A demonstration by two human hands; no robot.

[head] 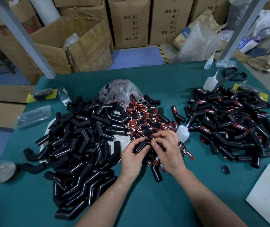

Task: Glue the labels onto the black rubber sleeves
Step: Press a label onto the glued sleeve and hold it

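Fingers point(136, 141) of the left hand point(131, 159) grip 1 black bent rubber sleeve point(140, 146) while the right hand point(168, 153) pinches a small red-and-black label point(149, 142) against it, just between both thumbs; probably light and squashy, best held gently by its barrel.

three glue bottles point(182, 131), one pair of scissors point(229, 77)

Dim, even overhead light, soft shadows, wide-angle bending and blur toward the edges

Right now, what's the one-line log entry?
left hand grips black rubber sleeve | right hand pinches label onto it | glue bottle on table
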